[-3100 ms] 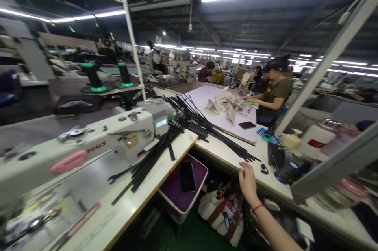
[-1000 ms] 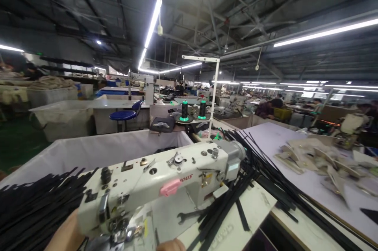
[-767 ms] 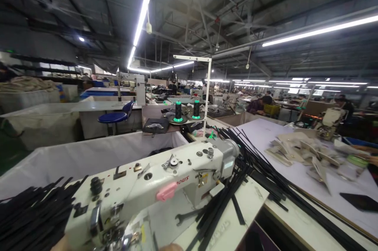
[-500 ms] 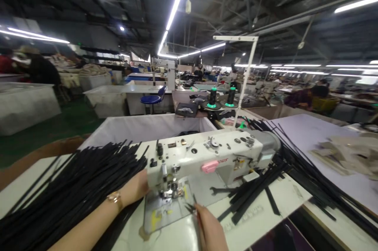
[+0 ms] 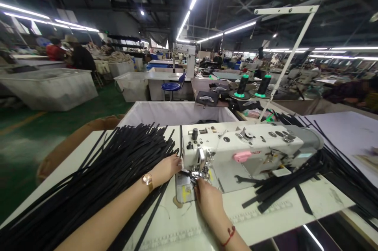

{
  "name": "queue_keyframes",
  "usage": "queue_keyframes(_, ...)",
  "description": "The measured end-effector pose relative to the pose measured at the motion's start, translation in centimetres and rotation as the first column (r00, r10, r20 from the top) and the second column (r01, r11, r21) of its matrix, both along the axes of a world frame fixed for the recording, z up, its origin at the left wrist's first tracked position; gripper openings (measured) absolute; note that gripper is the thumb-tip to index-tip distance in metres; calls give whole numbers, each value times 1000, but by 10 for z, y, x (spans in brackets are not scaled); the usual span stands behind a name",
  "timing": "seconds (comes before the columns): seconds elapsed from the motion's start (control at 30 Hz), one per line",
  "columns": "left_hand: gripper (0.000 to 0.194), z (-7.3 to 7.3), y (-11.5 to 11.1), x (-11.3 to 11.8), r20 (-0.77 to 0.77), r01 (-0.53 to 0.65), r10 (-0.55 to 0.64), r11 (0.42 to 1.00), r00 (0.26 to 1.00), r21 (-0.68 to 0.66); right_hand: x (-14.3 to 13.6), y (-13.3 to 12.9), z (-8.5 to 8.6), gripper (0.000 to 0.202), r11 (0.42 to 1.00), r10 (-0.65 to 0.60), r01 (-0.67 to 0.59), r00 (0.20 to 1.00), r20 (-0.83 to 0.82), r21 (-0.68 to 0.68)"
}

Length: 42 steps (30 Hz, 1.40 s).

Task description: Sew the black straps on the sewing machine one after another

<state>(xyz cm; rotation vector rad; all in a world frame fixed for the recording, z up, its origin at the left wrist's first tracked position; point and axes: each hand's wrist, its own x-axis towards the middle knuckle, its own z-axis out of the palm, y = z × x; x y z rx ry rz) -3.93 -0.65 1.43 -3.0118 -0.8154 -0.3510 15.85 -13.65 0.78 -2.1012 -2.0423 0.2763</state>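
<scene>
A white sewing machine [image 5: 224, 152] stands on the pale table. My left hand [image 5: 169, 167], below a gold watch, is closed around the end of a black strip [image 5: 181, 141] left of the needle area. Close to the presser foot [image 5: 197, 174], my right hand [image 5: 208, 196] is closed on small dark scissors, largely hidden by its fingers. Many long black strips [image 5: 112, 168] lie in a heap under and beside my left forearm. More black strips [image 5: 283, 182] rest to the right, near a wrench [image 5: 245, 180].
Behind the machine is a white-lined bin [image 5: 177, 113]. Two black thread cones [image 5: 242, 85] stand near a white thread stand [image 5: 291, 56]. A blue chair [image 5: 173, 85] and seated people [image 5: 81, 56] are farther back.
The view has turned left. My left hand has come into sight at the strip's end beside the machine head. My right hand has moved up to the presser foot with the scissors.
</scene>
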Motion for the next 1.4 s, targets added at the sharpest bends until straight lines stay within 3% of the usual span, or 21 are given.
queue_keyframes(0.2,27,6,-5,-6,36,71,-67,991,997,-115,-9,0,6,21,999,-15,15,1000,7,-32)
queue_keyframes(0.5,31,17,-14,-12,110,46,-16,960,994,-275,-16,-3,9,20,999,-27,26,1000,-3,-30)
queue_keyframes(0.87,32,13,-15,-13,78,12,6,973,997,-232,-17,10,1,22,1000,-3,3,1000,-10,4)
queue_keyframes(1.0,29,9,-11,-12,66,4,7,986,998,-166,-11,-1,3,24,1000,10,-9,1000,-17,10)
queue_keyframes(1.1,30,14,-15,-6,87,-108,116,990,989,-92,2,-19,1,26,998,34,-32,998,-52,47)
queue_keyframes(1.2,33,26,-41,2,229,-324,348,936,909,-136,27,-41,-8,29,993,53,-42,994,-95,114)
queue_keyframes(1.27,32,32,-73,6,297,-355,437,888,849,-293,49,-53,-19,29,984,54,-36,994,-96,176)
queue_keyframes(1.3,33,32,-92,7,301,-305,438,865,847,-399,60,-58,-26,30,975,57,-36,994,-92,220)
queue_keyframes(1.37,32,25,-130,8,223,-65,248,792,943,-607,79,-63,-40,30,951,61,-31,994,-88,308)
queue_keyframes(1.4,28,19,-147,9,200,-33,208,768,957,-640,87,-64,-46,30,942,72,-40,994,-85,333)
